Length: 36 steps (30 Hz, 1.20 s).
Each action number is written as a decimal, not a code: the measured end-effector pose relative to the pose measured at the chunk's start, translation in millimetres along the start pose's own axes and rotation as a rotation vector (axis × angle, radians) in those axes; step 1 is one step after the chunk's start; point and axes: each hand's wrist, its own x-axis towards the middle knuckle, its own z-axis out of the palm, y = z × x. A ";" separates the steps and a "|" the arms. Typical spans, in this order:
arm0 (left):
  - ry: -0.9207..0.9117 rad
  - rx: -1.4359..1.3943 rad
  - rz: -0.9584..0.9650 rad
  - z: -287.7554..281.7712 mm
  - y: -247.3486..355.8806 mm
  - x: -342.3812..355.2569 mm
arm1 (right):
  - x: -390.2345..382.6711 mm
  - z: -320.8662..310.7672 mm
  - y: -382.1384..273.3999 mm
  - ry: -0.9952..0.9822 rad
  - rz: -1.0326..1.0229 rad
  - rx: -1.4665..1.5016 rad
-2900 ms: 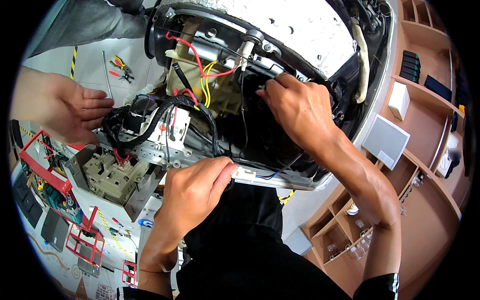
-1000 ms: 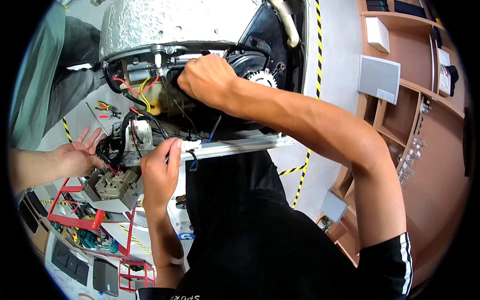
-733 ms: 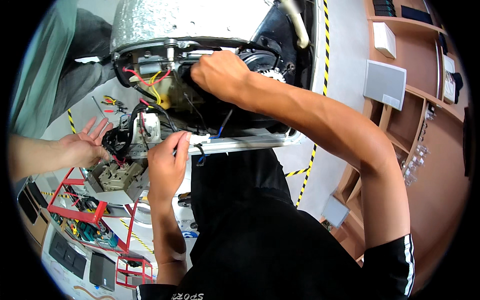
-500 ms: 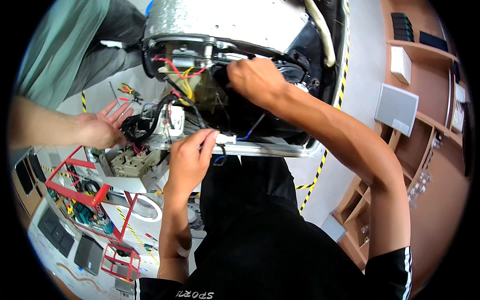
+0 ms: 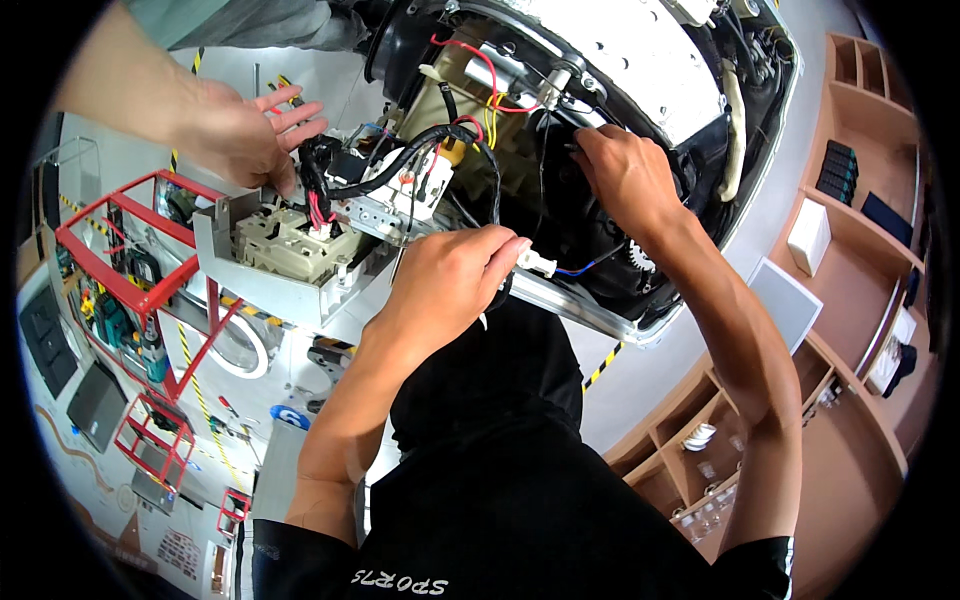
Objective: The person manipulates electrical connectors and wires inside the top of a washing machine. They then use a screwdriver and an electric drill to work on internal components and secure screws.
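In the left hand [image 5: 445, 280], a white connector [image 5: 538, 263] (blue-wired) projects beyond the fingertips [image 5: 513, 254].

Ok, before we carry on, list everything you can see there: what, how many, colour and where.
Connector: 1, white, in the left hand
Thin wire: 1, blue, right of the connector
Red wires: several, red, upper centre
Yellow wires: at least two, yellow, upper centre
Cable bundle: 1, black, centre
Drum: 1, silvery, top, right of centre
Hose: 1, cream, right of the drum
Boxy module: 1, beige, left of centre, in a grey tray
Frames: at least three, red, left
Shelf: 1, light brown, far right
Box: 1, white, at the shelf
Floor tape: several strips, yellow-and-black, left and lower centre
Co-worker's hand: 1, bare, upper left
Left hand: 1, bare, centre, pinching the connector
Right hand: 1, bare, below the drum, grip unclear
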 end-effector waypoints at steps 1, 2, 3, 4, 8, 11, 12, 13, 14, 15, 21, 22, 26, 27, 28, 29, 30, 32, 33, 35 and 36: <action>-0.021 0.005 -0.012 -1.9 2.1 0.4 | 0.9 0.4 -0.3 -0.006 -0.001 -0.001; -0.010 0.003 -0.008 -1.0 1.1 -0.1 | 1.5 0.1 -0.6 -0.012 0.000 -0.001; 0.000 0.002 -0.004 -0.1 0.1 -0.5 | 2.4 -1.0 -1.8 -0.033 0.009 -0.012; 0.006 0.003 0.005 0.0 -0.5 -0.4 | 3.4 -2.9 -3.8 -0.049 0.022 -0.023; 0.008 -0.003 0.006 -0.2 -1.9 -1.0 | 1.8 -8.4 -7.6 -0.033 0.022 -0.004; 0.016 -0.005 0.018 0.9 -2.5 -0.8 | 2.8 -2.6 -2.9 -0.010 0.008 0.003; 0.016 -0.006 0.019 1.4 -2.7 -1.0 | 3.0 -1.8 -2.4 -0.024 0.009 -0.012; 0.016 -0.005 0.020 1.1 -2.8 -1.1 | 3.7 -1.2 -3.0 -0.036 0.010 -0.026; 0.014 -0.011 0.017 0.9 -2.7 -1.3 | 4.1 -1.7 -3.4 -0.049 0.011 -0.040; 0.013 -0.016 0.015 0.9 -2.6 -1.6 | 3.8 -3.7 -3.7 -0.064 0.008 -0.033; 0.044 -0.020 0.022 1.9 -2.5 -1.3 | 2.7 -1.0 -2.0 -0.015 -0.028 -0.065; 0.041 -0.013 0.021 2.0 -2.4 -1.5 | 3.5 -0.2 -2.1 -0.032 -0.017 -0.075; 0.018 0.003 0.012 1.1 -2.4 -0.4 | 6.4 -3.7 -6.3 -0.080 0.009 -0.072; 0.022 0.004 0.010 1.5 -2.6 -0.6 | 6.3 -3.7 -5.3 -0.081 0.005 -0.084; 0.026 0.005 0.009 1.0 -2.5 -0.7 | 6.4 -2.4 -4.1 -0.083 0.001 -0.096; 0.022 -0.004 0.003 0.3 -1.6 -0.7 | 6.5 -2.4 -3.2 -0.085 -0.004 -0.108; 0.018 -0.012 -0.004 -0.3 -0.5 -0.8 | 5.4 -4.1 -3.5 -0.060 0.000 -0.098; 0.017 -0.014 -0.008 0.1 -0.5 -1.2 | 0.9 -4.3 -5.8 -0.017 0.005 -0.073; 0.022 -0.008 -0.002 0.5 -0.7 -1.0 | 1.2 -4.3 -5.9 -0.021 -0.007 -0.083; 0.014 0.009 -0.003 1.2 -1.3 -0.6 | 0.9 -3.3 -6.3 -0.030 -0.021 -0.099; 0.006 0.020 -0.011 0.8 -1.4 -0.4 | 2.1 -2.9 -6.7 -0.052 -0.032 -0.110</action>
